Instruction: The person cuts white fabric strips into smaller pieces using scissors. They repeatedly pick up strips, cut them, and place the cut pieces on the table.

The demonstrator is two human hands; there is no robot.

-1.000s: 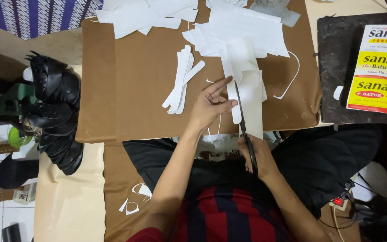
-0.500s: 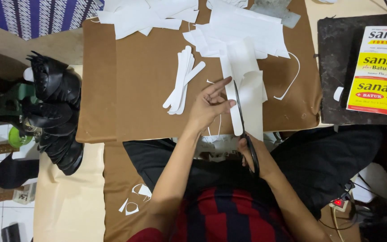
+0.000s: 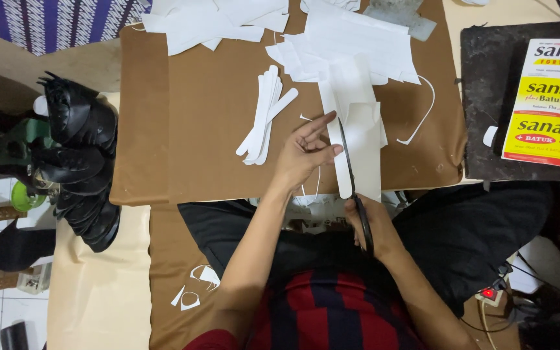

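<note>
Currently I am watching the right hand (image 3: 369, 223) working a pair of scissors (image 3: 352, 185), fingers closed through the handles near the body, blades pointing away along the white strip (image 3: 341, 165). The strip's long axis is running straight out from the person across the brown bench (image 3: 209, 129), in line with the blades. The left hand (image 3: 304, 155) is lying just left of the strip, palm down, fingers half spread, fingertips pressing its edge; it is gripping nothing. A stack of cut strips (image 3: 264, 116) is lying further left, apart. White sheets (image 3: 358, 39) are sitting beyond.
</note>
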